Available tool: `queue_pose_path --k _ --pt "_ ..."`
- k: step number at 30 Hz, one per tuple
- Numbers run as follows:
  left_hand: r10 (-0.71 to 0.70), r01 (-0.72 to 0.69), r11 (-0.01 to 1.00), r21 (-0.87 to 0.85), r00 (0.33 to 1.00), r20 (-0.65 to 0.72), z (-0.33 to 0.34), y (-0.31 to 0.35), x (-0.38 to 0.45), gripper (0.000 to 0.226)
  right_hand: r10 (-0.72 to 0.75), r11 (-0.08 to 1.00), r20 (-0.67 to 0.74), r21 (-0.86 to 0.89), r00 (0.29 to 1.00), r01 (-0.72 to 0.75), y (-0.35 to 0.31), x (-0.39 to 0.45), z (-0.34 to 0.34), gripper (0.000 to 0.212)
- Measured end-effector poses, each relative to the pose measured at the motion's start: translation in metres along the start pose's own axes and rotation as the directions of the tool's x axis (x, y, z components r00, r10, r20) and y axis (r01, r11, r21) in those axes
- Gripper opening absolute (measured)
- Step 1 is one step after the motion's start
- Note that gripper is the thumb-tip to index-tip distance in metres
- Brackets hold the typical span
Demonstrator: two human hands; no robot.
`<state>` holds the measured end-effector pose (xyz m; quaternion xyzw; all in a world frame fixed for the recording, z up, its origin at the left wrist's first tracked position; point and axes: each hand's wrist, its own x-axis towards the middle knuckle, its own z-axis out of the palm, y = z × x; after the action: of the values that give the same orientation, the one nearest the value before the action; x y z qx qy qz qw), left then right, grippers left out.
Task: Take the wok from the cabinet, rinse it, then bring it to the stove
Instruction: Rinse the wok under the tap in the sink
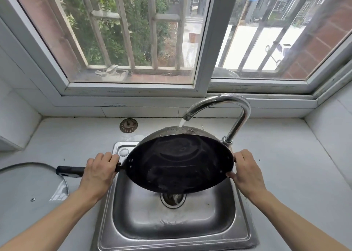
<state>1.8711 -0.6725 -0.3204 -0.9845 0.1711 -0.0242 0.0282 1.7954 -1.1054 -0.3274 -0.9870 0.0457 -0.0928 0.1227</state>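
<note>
Now, grip: left hand point(99, 171) clasps wok point(179, 165) handle at 9 o'clock; right hand point(245, 171) pinches rim at 3.
Risk: wet rim may slip.

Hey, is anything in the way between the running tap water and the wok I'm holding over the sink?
Nothing visible blocks it. The stream from the faucet falls straight onto the far rim of the tilted wok. The left hand grips the long handle and the right hand holds the opposite rim, both clear of the water, above the sink.
</note>
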Motion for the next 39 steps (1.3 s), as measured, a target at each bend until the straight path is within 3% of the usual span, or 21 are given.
queue_pose_path --k 12,22,32,39 --pt "0.107 -0.109 0.994 -0.019 0.991 -0.077 -0.02 0.021 0.031 0.034 0.179 0.981 -0.003 0.071 0.984 -0.178 0.019 -0.042 -0.009 0.064" --pt "0.211 -0.211 0.977 0.008 0.971 -0.114 -0.03 0.048 0.068 0.03 0.345 0.934 -0.049 0.113 0.937 -0.338 0.029 -0.073 -0.028 0.057" --pt "0.264 -0.268 0.963 -0.011 0.954 -0.142 -0.031 0.05 0.086 0.02 0.386 0.918 -0.047 0.114 0.921 -0.379 0.023 -0.077 -0.033 0.055" --pt "0.226 -0.232 0.972 -0.03 0.964 -0.14 -0.025 0.031 0.072 0.024 0.326 0.942 -0.027 0.087 0.945 -0.323 0.011 -0.062 -0.032 0.055"
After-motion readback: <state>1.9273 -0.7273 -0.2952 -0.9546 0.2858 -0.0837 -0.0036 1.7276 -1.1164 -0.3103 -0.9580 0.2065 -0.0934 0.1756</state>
